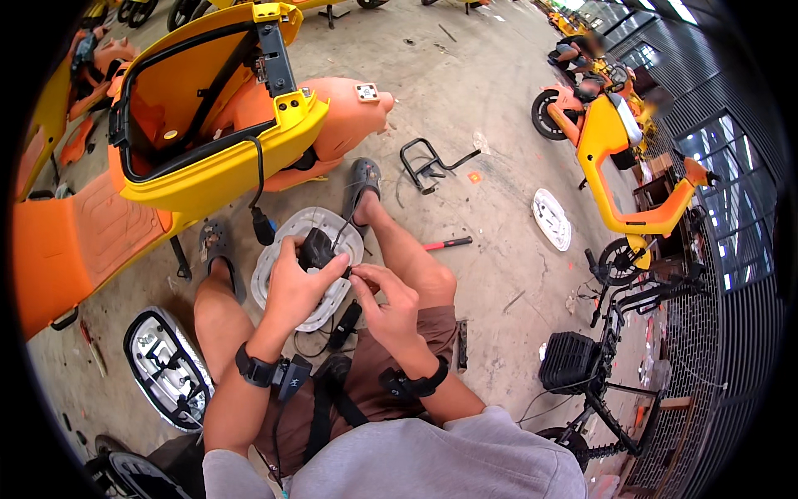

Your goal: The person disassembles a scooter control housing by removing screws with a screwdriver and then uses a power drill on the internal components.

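Note:
My left hand (293,287) is closed around a small black plastic housing (316,248), from which a thin dark cable (339,234) runs upward. Close to the housing's right end, my right hand (389,306) has thumb and forefinger pinched together; what sits between them is too small to make out. Below both hands, a white molded plastic shell (287,224) lies on the floor between my legs. A black cylindrical part (345,324) with a cable is near my lap.
At the left stands a yellow and orange scooter (208,190) with a dangling black connector (263,228). A red-handled tool (449,244), black bracket (428,166) and white shells (551,219) lie around. Right are a bare scooter frame (611,366) and another yellow scooter (603,158).

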A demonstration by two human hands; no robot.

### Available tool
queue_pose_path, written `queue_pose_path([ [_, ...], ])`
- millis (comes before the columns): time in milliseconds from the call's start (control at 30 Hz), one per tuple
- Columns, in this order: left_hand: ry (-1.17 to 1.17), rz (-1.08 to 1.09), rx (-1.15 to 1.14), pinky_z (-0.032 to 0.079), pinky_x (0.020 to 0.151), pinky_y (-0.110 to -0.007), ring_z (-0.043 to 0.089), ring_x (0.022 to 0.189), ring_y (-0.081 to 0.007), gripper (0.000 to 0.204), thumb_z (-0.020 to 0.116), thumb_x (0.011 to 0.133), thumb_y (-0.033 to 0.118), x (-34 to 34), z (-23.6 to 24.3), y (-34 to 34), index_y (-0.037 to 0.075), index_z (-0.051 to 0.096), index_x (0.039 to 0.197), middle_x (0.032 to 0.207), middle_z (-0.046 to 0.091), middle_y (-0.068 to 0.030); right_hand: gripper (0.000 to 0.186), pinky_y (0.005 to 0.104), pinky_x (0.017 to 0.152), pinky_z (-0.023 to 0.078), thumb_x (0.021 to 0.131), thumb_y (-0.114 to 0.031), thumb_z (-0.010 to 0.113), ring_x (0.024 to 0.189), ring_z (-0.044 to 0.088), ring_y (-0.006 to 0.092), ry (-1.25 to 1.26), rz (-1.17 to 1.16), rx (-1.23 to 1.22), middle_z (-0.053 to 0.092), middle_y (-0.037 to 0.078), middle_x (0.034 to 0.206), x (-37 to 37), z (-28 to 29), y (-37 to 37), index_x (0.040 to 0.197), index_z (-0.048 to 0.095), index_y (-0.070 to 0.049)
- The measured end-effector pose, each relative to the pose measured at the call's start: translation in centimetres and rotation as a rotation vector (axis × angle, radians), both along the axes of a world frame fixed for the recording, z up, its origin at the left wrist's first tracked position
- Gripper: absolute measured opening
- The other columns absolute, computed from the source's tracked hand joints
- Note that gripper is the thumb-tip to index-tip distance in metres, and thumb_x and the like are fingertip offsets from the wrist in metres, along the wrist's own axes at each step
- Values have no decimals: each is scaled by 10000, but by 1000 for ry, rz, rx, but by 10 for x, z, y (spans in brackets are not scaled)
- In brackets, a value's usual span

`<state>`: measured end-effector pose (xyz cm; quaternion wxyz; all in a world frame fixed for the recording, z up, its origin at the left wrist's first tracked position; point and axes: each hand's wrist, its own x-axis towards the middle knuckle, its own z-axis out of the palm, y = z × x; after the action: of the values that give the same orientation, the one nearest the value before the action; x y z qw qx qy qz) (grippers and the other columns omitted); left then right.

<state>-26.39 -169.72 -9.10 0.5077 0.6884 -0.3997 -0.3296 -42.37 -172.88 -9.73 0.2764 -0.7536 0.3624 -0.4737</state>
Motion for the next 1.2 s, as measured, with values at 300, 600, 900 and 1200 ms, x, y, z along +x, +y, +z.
queue_pose_path([
  [300,-27,9,23,507,773,-347,652,846,-252,717,825,693,420,-2,6,2,-82,514,1100,921,658,-189,135,252,547,506,818,-42,725,610,654,152,16,-50,117,701,101,843,-1,1,9,934,675,7],
  [600,-26,-14,53,506,823,-350,653,922,-276,781,832,678,420,-2,8,2,-95,502,1163,1002,650,-219,121,263,525,492,810,-50,725,593,653,156,101,-52,-19,695,91,788,-2,0,4,918,689,-10],
  [900,1,-79,-10,490,890,-346,632,1003,-267,858,846,662,379,2,1,3,-123,467,1245,1082,631,-233,126,248,535,493,836,-85,722,600,656,122,-15,-117,274,693,95,752,-2,-5,8,929,693,-4],
  [1200,-32,-35,1,511,817,-339,655,926,-249,772,850,665,376,-1,10,4,-103,502,1160,1013,653,-204,132,239,593,504,840,-36,706,644,635,94,64,-80,160,698,70,802,-6,4,8,954,689,28],
])
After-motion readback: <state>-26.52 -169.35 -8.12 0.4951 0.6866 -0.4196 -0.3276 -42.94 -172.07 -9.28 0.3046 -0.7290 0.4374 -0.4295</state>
